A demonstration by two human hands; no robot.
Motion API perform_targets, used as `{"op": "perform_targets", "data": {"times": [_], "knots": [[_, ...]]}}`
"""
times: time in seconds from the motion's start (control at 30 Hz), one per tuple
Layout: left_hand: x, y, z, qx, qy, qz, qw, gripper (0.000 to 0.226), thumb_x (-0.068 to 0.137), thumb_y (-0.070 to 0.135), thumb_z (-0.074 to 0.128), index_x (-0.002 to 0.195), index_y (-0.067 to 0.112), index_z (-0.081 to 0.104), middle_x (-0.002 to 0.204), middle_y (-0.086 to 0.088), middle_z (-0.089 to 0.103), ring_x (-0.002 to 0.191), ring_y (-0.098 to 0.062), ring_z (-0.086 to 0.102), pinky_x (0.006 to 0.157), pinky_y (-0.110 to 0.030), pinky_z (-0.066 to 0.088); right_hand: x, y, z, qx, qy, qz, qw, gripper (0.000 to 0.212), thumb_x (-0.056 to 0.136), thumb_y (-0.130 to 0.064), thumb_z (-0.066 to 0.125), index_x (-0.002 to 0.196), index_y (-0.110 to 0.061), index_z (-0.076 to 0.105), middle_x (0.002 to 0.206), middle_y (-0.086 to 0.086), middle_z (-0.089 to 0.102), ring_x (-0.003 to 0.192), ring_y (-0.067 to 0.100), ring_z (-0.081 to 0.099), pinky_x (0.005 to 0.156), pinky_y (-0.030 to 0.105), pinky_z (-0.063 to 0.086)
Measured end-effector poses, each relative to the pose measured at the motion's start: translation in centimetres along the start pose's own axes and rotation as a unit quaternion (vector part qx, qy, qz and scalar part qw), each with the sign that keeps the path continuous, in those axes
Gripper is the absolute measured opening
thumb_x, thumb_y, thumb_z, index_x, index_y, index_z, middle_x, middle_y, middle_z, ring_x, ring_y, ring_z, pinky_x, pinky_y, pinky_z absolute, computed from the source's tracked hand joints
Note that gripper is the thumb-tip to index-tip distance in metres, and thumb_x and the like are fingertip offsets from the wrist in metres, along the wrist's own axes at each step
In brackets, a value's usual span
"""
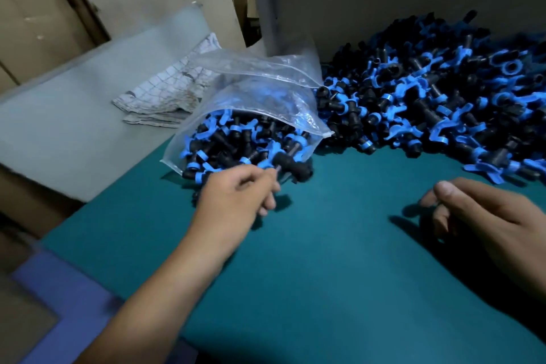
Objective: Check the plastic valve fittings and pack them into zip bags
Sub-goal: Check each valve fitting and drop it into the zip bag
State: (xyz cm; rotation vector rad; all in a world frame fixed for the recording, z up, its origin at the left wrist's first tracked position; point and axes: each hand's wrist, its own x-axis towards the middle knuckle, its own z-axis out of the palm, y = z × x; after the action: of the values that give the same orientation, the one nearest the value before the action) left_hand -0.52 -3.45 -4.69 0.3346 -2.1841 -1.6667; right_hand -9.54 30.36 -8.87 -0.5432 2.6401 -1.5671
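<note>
Across the far right of the green worktop [339, 245] I see the big heap of valve fittings [443, 103], black bodies with blue wing handles, lying every way with no common heading. Left of it, touching the heap's edge, lies the clear zip bag [251, 115], on its side and partly filled, its open mouth toward the heap and toward me; I judge the film soft and slippery, so it will sag and spill unless it is lifted by the lip near the zip strip. Behind the bag sits a crumpled checked cloth [171, 91] on a pale grey board [74, 115]. My left hand [236, 195] is at the bag's near edge, its fingers [267, 183] curled and pinching one black fitting [291, 167] by its thin stem; that piece looks to be T-shaped, its cross body running roughly left to right and its stem pointing back toward the hand, though blur softens the outline. I reckon a single fitting is light, stiff and hard, easy to hold by stem or wings. My right hand [484, 216] hovers low over bare worktop, well apart from the bag, fingers loosely curled with nothing in them.
</note>
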Motion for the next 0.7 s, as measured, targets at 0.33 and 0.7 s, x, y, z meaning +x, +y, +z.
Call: {"op": "perform_targets", "data": {"times": [0.33,0.7], "knots": [[8.3,0.9,-1.3,0.173,0.133,0.013,0.976,0.028,0.094,0.039,0.065,0.074,0.021,0.072,0.063,0.009,0.072,0.042,-0.004,0.050,0.053,-0.027,0.038,-1.2,-2.5,-0.2,-0.034,-0.015,0.015,0.999,0.065,0.097,-0.079,0.052,0.110,-0.019,0.072,0.074,0.004,0.071,0.051,0.018,0.058,0.039,0.029,0.039],[9.0,1.6,-0.1,0.478,0.199,0.136,0.844,0.047,0.098,0.055,0.064,0.075,0.014,0.059,0.067,-0.005,0.056,0.069,-0.034,0.056,0.058,-0.037,0.035,-1.2,-2.5,-0.3,-0.063,-0.005,0.013,0.998,0.063,0.094,-0.080,0.055,0.115,-0.023,0.071,0.076,0.003,0.073,0.051,0.027,0.060,0.039,0.033,0.042]]}}
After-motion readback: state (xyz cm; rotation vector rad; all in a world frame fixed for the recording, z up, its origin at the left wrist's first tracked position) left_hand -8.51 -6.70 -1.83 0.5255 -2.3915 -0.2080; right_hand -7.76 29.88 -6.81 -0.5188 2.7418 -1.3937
